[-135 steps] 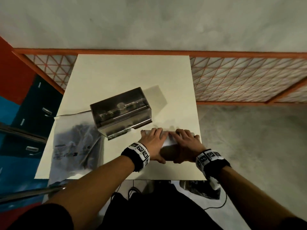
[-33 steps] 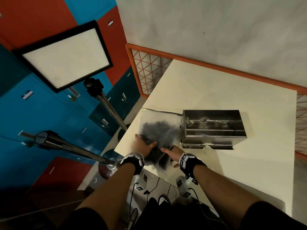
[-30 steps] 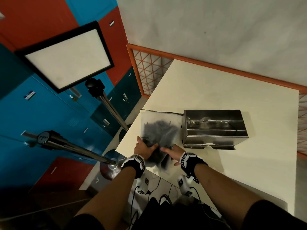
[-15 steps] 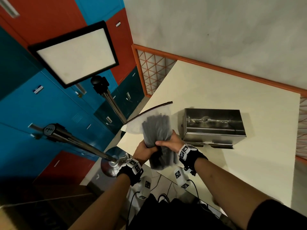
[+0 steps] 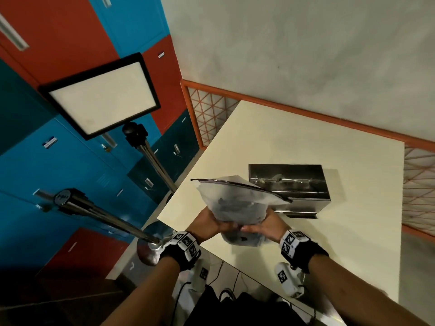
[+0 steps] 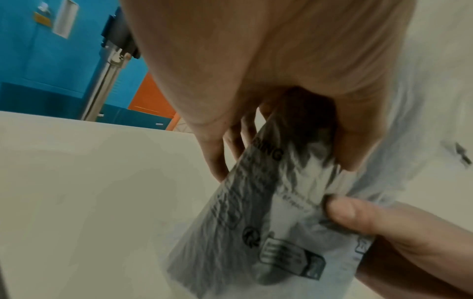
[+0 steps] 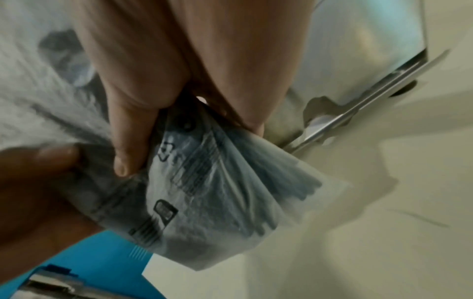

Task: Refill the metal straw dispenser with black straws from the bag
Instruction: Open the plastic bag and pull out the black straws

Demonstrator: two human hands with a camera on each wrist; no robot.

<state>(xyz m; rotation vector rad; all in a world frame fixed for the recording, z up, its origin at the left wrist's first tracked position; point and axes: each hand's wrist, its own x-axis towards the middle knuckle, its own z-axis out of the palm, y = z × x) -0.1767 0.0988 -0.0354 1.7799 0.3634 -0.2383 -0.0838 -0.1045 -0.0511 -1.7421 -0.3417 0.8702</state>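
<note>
A translucent plastic bag full of black straws is held upright above the table's near left corner, its zip edge on top. My left hand grips its lower left side and my right hand grips its lower right side. In the left wrist view the left hand curls round the bag. In the right wrist view the right hand pinches the bag. The metal straw dispenser stands just behind the bag, its lid closed; the dispenser also shows in the right wrist view.
The cream table has bare surface right of and beyond the dispenser. A light panel on a stand and a metal pole stand left of the table. Blue and red lockers line the left. Cables hang below the table's front edge.
Both hands left the table's front edge, took hold of the bag lying left of the dispenser and lifted it upright. In the last half second it rose and tilted toward the dispenser.
</note>
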